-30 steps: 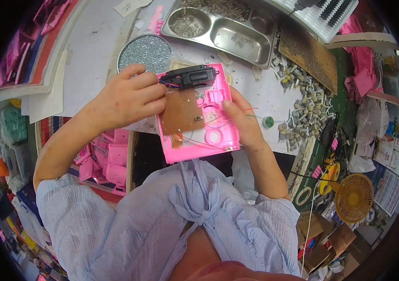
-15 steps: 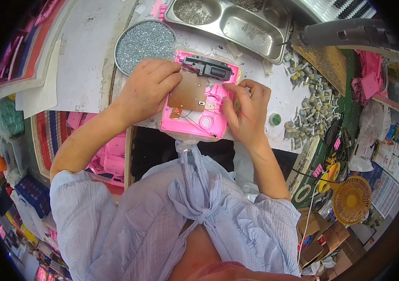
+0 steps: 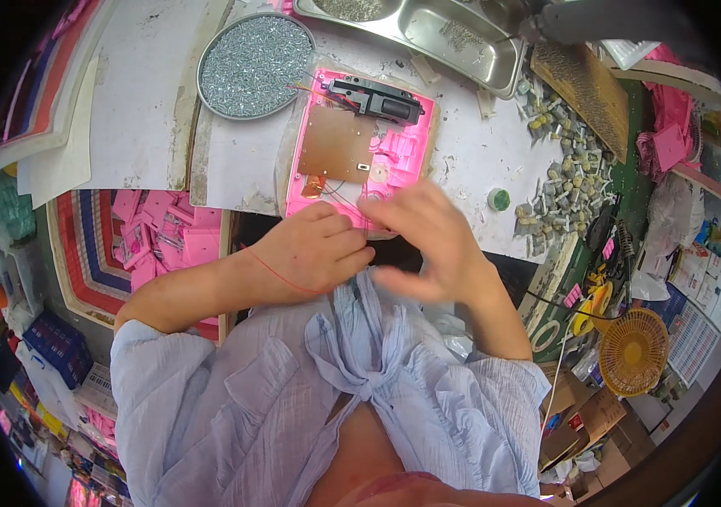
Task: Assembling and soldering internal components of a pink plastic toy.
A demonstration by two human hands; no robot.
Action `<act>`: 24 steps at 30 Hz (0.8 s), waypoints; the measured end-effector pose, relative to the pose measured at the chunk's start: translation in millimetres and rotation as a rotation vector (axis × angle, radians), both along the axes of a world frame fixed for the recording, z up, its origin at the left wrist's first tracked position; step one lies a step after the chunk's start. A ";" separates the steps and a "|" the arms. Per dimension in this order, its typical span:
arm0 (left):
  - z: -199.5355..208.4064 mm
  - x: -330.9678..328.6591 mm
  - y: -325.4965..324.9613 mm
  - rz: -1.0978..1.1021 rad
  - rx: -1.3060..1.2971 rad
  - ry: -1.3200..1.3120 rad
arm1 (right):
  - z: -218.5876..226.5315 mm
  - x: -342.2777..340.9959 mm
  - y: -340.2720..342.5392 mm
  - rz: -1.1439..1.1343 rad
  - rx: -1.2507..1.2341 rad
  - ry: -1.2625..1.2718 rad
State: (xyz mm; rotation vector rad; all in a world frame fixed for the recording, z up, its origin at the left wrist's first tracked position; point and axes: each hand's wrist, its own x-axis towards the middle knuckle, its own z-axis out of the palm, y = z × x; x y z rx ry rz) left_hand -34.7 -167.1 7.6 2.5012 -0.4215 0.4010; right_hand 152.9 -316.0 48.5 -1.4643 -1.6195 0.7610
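Observation:
A pink plastic housing [image 3: 300, 196] lies on the worktable in front of me. Inside it are a brown circuit board [image 3: 335, 142], a black mechanism [image 3: 387, 108] along the far edge and thin wires. My left hand [image 3: 314, 249] is at the housing's near edge, its fingers curled closed; what they hold, if anything, is hidden. A thin red wire [image 3: 280, 277] loops across the back of this hand and wrist. Close beside it, my right hand [image 3: 428, 241] is blurred by motion, thumb and fingers apart, the fingertips over the near end of the housing.
A round tray of small screws [image 3: 257, 63] stands at the far left, a steel compartment tray [image 3: 496, 72] beyond the housing. Several small wired parts [image 3: 568, 182] are heaped at right, near a green round piece [image 3: 498, 199]. Pink parts [image 3: 158, 224] fill a bin at left.
Both hands have drawn back from the housing's sides to its near edge. The left fingers have curled closed, and the red wire now shows across that hand. The housing appears slightly higher in view.

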 end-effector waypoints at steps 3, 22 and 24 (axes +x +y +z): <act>2.9 -13.1 17.7 0.068 -0.043 -0.083 | -29.5 -11.9 9.3 -0.101 0.069 -0.402; -3.5 -63.0 36.1 0.183 -0.164 0.433 | -47.3 -76.4 49.6 -0.267 0.050 -0.493; 4.0 -46.9 53.3 0.265 -0.229 0.311 | -44.5 -75.6 50.3 -0.279 0.038 -0.493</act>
